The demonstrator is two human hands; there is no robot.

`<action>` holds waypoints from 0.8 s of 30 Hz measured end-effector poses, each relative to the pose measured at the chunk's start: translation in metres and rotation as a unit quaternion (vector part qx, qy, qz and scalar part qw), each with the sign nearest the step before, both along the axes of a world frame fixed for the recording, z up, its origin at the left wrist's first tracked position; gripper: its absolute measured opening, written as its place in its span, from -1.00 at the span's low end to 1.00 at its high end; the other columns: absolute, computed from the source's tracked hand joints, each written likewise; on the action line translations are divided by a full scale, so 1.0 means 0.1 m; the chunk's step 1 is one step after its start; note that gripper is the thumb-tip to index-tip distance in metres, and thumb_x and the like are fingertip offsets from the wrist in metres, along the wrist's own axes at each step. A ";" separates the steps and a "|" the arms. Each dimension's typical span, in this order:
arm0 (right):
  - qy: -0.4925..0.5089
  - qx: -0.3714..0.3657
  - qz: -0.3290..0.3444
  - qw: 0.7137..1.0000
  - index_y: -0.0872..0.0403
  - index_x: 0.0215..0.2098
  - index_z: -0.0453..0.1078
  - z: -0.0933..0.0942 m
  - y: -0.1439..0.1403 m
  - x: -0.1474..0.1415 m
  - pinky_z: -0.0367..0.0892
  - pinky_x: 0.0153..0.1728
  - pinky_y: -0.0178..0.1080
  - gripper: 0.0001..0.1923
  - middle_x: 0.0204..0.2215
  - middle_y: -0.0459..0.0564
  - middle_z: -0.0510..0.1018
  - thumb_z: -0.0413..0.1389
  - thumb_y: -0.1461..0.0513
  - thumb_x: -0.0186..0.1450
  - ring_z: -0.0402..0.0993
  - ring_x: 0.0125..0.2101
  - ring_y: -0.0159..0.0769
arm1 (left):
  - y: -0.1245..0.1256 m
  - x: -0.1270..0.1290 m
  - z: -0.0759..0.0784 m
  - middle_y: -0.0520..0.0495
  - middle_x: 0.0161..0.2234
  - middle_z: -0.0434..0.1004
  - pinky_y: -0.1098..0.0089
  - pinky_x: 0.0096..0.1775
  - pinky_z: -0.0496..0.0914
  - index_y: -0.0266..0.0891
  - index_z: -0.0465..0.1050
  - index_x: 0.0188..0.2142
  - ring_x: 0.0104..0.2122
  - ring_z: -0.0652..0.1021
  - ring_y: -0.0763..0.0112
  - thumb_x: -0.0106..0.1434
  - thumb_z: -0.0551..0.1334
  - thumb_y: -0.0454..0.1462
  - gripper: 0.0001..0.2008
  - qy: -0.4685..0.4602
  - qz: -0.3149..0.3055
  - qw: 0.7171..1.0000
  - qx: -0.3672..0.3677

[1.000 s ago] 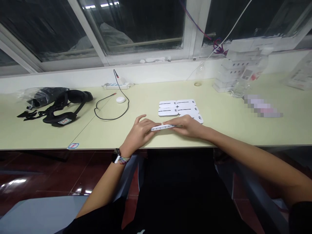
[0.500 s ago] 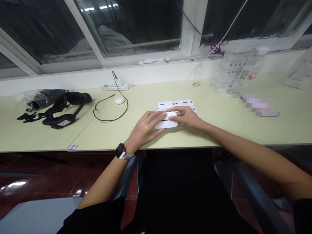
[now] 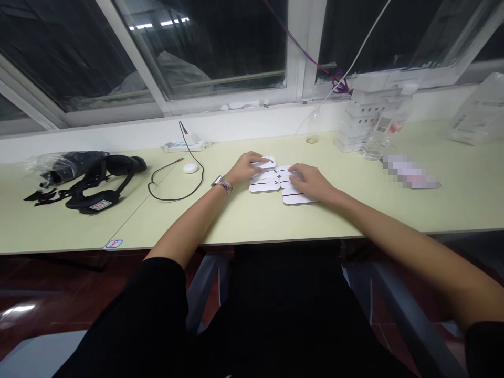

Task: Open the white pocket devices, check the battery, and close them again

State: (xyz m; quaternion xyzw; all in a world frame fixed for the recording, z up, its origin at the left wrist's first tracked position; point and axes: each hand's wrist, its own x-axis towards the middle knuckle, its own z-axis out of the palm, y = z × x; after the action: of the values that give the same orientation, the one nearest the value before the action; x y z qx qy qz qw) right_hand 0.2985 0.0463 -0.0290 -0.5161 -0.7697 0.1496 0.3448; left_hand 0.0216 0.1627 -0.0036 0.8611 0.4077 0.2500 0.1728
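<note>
Six white cards (image 3: pixel 262 187) show, three in a left column, three in a right, under one left hand (image 3: pixel 244 169) and one right hand (image 3: pixel 314 184). Left: one headset (image 3: pixel 88 201), one black cable (image 3: pixel 176 200), one white puck (image 3: pixel 191 168). Far right: one labelled bottle (image 3: pixel 384 130).

The hands (image 3: pixel 316 184) partly hide the white cards (image 3: pixel 264 186); pixelation blurs another item (image 3: pixel 411 172).

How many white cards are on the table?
6 visible white cards: three in the left column, far, middle and near, by the left hand; three likewise in the right column, partly under the right hand. Others may be hidden.
</note>
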 end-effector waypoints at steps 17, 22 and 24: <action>-0.030 0.042 0.014 0.999 0.09 0.17 0.59 -0.02 0.11 -0.02 0.42 0.28 0.16 -0.61 0.17 0.22 0.65 0.03 0.20 0.50 0.57 0.17 0.08 | 0.03 0.12 -0.15 -0.02 0.63 0.09 -0.30 0.53 -0.13 0.06 0.39 0.49 0.59 0.06 -0.24 0.52 0.12 0.07 -0.38 0.067 0.018 0.997 -0.016; -0.090 -0.052 0.013 0.995 0.13 0.52 0.31 -0.01 0.16 -0.05 0.05 0.53 0.27 -0.39 0.57 0.25 0.24 0.01 0.11 0.58 0.01 0.60 0.19 | -0.13 0.19 -0.15 0.09 0.65 -0.02 -0.42 0.49 -0.14 0.22 0.17 0.58 0.62 -0.07 -0.38 0.55 0.07 0.16 -0.32 0.157 -0.009 0.986 -0.050; -0.108 -0.073 0.019 0.991 0.11 0.53 0.30 -0.01 0.16 -0.06 0.02 0.54 0.32 -0.39 0.60 0.24 0.18 -0.01 0.07 0.60 -0.07 0.62 0.22 | -0.14 0.20 -0.16 0.09 0.64 -0.01 -0.45 0.48 -0.10 0.20 0.18 0.58 0.61 -0.05 -0.41 0.55 0.05 0.14 -0.33 0.159 -0.010 0.986 -0.052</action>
State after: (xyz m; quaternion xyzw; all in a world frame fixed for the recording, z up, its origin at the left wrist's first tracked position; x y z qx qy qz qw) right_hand 0.2924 0.0624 -0.0302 -0.5384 -0.7989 0.1551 0.2186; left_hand 0.0412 0.1484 -0.0198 0.8838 0.4335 0.0866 0.1533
